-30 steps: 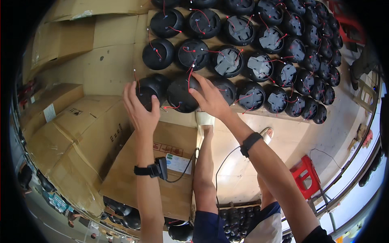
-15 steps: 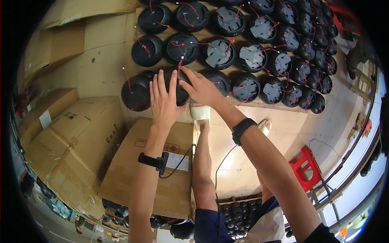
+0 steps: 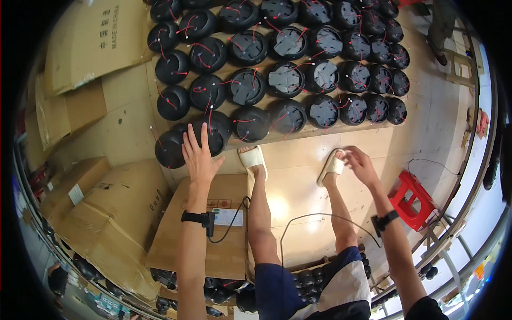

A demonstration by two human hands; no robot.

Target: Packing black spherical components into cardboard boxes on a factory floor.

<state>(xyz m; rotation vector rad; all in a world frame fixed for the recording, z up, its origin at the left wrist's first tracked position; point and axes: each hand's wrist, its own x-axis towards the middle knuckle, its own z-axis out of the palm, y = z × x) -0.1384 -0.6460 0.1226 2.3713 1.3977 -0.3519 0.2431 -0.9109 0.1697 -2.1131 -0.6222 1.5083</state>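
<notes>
My left hand point(image 3: 199, 160) has its fingers spread, with the fingertips lying against the near side of a round black housing point(image 3: 220, 133) that has red wires on top. Another black housing point(image 3: 169, 148) sits just left of those fingers. Well off to the right, my right hand point(image 3: 362, 167) hangs over the floor near one sandal, its fingers loosely bent and nothing visible in it. Rows of similar round black housings point(image 3: 288, 80), several with grey inner plates and red wire leads, stand beyond my hands.
Cardboard boxes point(image 3: 114, 205) are stacked at the left, and one carton point(image 3: 176, 234) stands below my left forearm. A red plastic stool point(image 3: 413, 200) is at the right. A dark cable point(image 3: 314, 215) loops across my legs. At the far right another person's leg point(image 3: 441, 26) shows.
My right hand has left the black housing and swung right. My left hand remains at it, fingers spread wider. The view has shifted, so the rows appear further left.
</notes>
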